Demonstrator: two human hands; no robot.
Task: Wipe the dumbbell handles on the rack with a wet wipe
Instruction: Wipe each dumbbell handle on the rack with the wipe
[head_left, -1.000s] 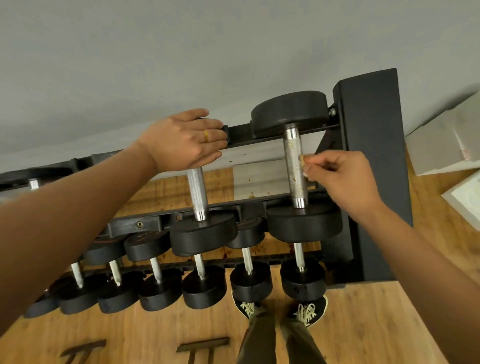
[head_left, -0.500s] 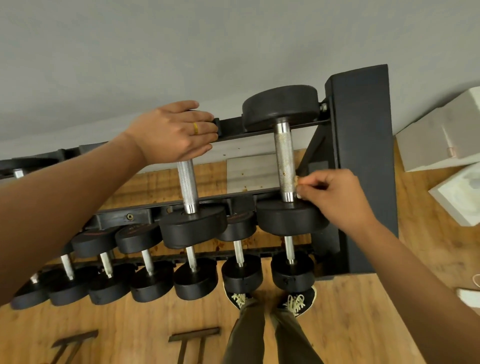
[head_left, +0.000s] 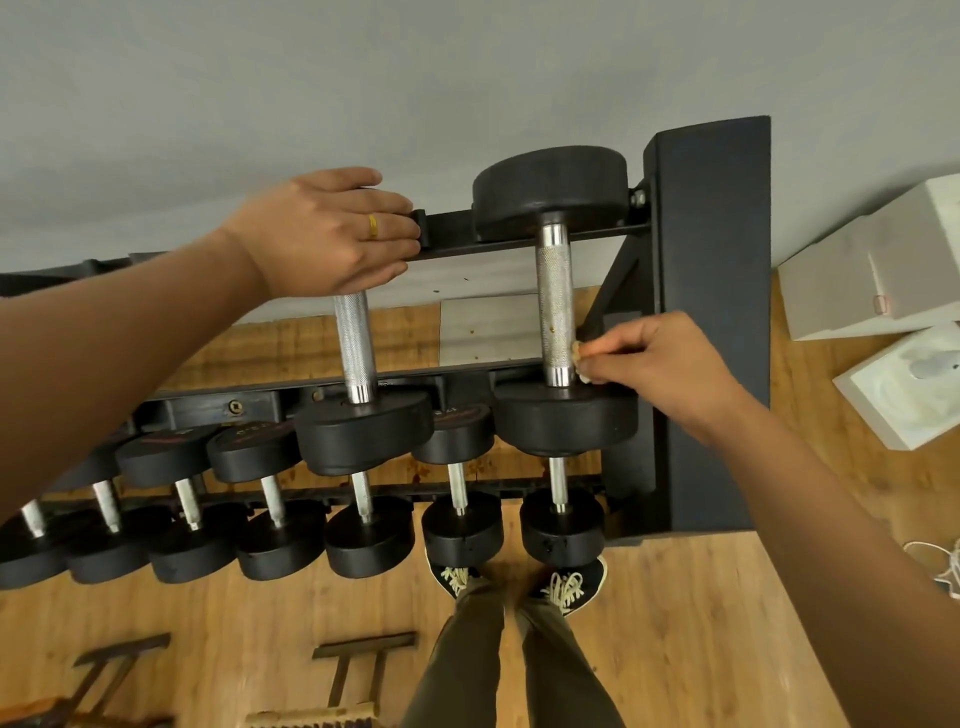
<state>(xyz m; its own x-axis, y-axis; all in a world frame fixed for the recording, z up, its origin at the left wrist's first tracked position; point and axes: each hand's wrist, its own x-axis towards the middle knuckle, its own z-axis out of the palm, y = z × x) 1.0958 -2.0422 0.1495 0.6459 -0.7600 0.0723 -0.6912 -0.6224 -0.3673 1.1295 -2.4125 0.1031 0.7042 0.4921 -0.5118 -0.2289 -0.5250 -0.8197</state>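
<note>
- The right hand (head_left: 660, 364), right of center in the frame, pinches a small wadded wet wipe (head_left: 577, 356) between thumb and curled fingertips, with the other fingers folded in behind.
- The wipe is pressed to the right side of a knurled steel handle (head_left: 555, 301), low on the bar and just above the near weight.
- That handle belongs to the end dumbbell (head_left: 566, 421) on the top tier of a black rack (head_left: 711, 312). It lies front to back, one round black weight toward the wall and the other toward the person; brownish specks dot the bar.
- The left hand (head_left: 322, 228), upper left of center, lies over the far end of the neighboring dumbbell (head_left: 363, 431). Its fingers reach almost straight across to the back rail and hold nothing in a pinch, and a gold ring (head_left: 373, 226) shows on one finger.
- A lower row of smaller dumbbells (head_left: 280, 540) runs across the left and middle of the frame.
- At bottom center, the person's dark shoes (head_left: 569, 584) with pale laces stand on a wood floor (head_left: 675, 623) — toes just under the lowest weights.
- White boxes (head_left: 872, 270) sit on the floor at the right edge, beside the rack's end panel.
- A plain grey wall (head_left: 363, 78) fills the top of the frame.
</note>
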